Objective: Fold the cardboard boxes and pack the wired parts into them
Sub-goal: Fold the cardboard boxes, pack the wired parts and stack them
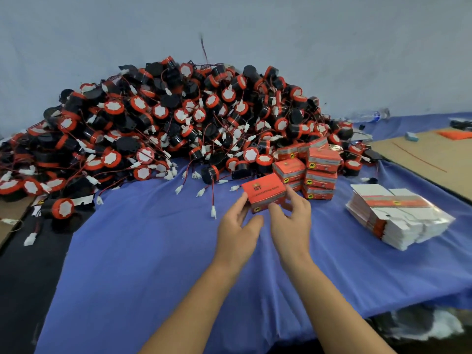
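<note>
Box (264,191) of red-orange card, closed and printed on top, sits just right of the frame's centre, held between both hands. The left hand (236,226) grips its left end, fingers up against the side and the thumb reaching under the near edge. The right hand (291,221) grips the right end, thumb on the near face and fingers curled round the far corner. Both forearms come in from the bottom of the frame. Under them lies a blue cloth (153,251) that fills most of the lower frame. A big heap of parts (166,123), black drums with red rims, white faces, thin red-and-black wires and white plugs, spreads over the upper left and centre, against a pale wall. One plug (213,210) on its wire lies on the cloth just left of the left hand. Just behind and right of the held box stands a stack of closed boxes (319,172), touching the right foot of the heap. At the right, well apart from the hands, a wrapped bundle of flat blanks (398,215) lies on the cloth. A brown cardboard sheet (421,159) lies at the right edge of the frame, with a loose red wire (419,157) across it. A clear bottle (370,116) lies on its side by the wall, upper right.
</note>
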`<action>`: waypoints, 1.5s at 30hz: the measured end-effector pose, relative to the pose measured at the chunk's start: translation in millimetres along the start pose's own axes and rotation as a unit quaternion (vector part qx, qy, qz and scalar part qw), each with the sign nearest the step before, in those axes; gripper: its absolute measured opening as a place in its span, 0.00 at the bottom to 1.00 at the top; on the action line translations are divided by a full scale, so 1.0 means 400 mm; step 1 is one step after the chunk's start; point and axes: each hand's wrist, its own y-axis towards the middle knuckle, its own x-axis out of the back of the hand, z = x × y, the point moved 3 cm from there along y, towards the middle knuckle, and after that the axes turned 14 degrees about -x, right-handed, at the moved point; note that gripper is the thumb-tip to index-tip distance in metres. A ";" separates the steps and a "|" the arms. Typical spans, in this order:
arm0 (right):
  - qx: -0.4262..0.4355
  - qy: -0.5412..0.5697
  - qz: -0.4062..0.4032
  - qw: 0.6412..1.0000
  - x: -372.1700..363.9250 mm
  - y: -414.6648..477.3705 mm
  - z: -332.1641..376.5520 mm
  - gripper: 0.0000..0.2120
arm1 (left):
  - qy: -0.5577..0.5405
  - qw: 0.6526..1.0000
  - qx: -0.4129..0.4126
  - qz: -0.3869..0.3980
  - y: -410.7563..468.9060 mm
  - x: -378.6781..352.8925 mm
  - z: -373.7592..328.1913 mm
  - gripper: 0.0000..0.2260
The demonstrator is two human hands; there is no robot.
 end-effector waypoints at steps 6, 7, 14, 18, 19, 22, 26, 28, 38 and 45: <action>-0.021 -0.010 -0.005 1.000 0.013 0.189 0.046 0.21 | -0.035 0.998 0.002 0.046 0.184 -0.107 0.009 0.24; -0.022 -0.007 -0.006 1.000 0.008 0.218 0.053 0.20 | -0.037 0.998 0.007 0.050 0.212 -0.119 0.017 0.24; -0.048 -0.026 -0.072 0.996 -0.029 0.359 0.072 0.24 | -0.040 0.997 0.042 0.055 0.345 -0.178 0.079 0.20; -0.044 -0.012 -0.068 0.997 -0.048 0.381 0.050 0.22 | -0.018 0.994 0.066 0.087 0.400 -0.187 0.142 0.21; -0.056 -0.005 -0.062 0.997 -0.050 0.379 0.038 0.22 | -0.006 0.990 0.080 0.113 0.405 -0.189 0.155 0.22; -0.068 0.006 -0.057 0.996 -0.050 0.356 0.000 0.21 | 0.023 0.980 0.087 0.175 0.415 -0.183 0.180 0.28; -0.055 0.042 -0.082 0.994 -0.038 0.297 -0.024 0.19 | 0.067 0.993 0.016 0.094 0.374 -0.164 0.178 0.25; -0.047 0.053 -0.086 0.994 -0.026 0.253 -0.032 0.17 | 0.138 0.989 -0.043 -0.004 0.316 -0.156 0.170 0.15; -0.112 0.031 -0.137 0.984 0.173 0.053 -0.139 0.14 | 0.089 0.990 0.086 0.061 0.001 -0.260 0.183 0.15; -0.008 -0.059 -0.203 0.977 0.343 0.095 -0.057 0.15 | 0.020 0.990 0.117 0.078 0.007 -0.434 0.142 0.11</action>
